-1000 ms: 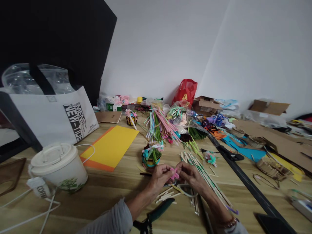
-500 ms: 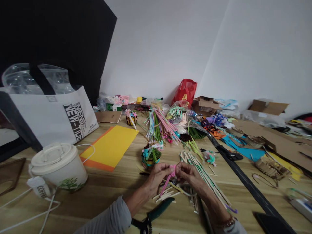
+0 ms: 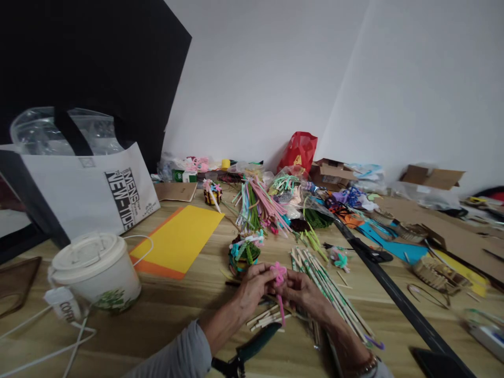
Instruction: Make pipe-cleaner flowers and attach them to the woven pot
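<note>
Between my two hands is a pink pipe cleaner flower [image 3: 279,273], its looped petals facing up and its stem hanging down below. My left hand [image 3: 254,287] is closed, pinching the flower from the left. On the other side, my right hand [image 3: 301,291] is closed on it too, fingers near the base of the petals. Just beyond my hands stands a small basket [image 3: 244,252] decorated with green, blue and pink pipe cleaners. Short wooden sticks [image 3: 262,318] lie beneath my hands, beside green-handled pliers [image 3: 258,341].
Wrapped wooden sticks [image 3: 326,283] lie right of my hands. Loose pipe cleaners [image 3: 258,202] are heaped farther back. Yellow paper [image 3: 189,233], a white lidded pot [image 3: 96,270] and a white bag [image 3: 86,194] are on the left. A dark strip [image 3: 409,304] crosses the right side.
The pink flower has turned so its petals face up. Its stem has swung from the lower left to nearly straight down, and my right hand has shifted slightly lower.
</note>
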`<state>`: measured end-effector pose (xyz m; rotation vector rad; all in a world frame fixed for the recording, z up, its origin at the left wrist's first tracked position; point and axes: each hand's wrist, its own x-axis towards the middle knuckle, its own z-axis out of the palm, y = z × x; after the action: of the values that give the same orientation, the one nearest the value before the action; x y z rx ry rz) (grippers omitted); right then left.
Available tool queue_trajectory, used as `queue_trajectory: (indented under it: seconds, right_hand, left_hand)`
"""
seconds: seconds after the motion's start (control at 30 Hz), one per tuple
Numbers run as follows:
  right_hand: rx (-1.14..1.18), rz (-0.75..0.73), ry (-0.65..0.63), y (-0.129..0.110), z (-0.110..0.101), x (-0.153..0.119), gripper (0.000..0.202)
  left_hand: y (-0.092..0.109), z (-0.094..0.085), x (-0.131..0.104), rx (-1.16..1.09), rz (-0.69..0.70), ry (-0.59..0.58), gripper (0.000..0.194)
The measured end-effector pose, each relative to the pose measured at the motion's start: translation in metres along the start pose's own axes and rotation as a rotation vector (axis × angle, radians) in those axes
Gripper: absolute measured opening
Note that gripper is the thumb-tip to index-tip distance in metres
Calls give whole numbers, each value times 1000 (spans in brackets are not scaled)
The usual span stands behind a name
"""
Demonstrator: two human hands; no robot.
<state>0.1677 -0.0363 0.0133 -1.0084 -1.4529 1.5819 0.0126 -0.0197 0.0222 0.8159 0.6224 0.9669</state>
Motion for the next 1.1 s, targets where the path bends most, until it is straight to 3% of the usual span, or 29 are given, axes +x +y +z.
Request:
queue_trajectory:
  seconds: [0.47,0.63,0.9,1.1]
  right_hand:
    - [-104,4,-20,-5,-26,-7,34]
    - [-18,1,-72,-7,-34,-11,27]
    - [110,-10,-185,-1,-39,-17,25]
    - [201,-22,-168,6,-37,-14,22]
  left_hand:
    - [-7,-9,3,97,-50,39,32]
    - [-7,-9,-1,163,-96,-28,30]
    - [-12,-17,3,-65,-212,-193,23]
    - [-11,-13,3,-241,-216,-206,14]
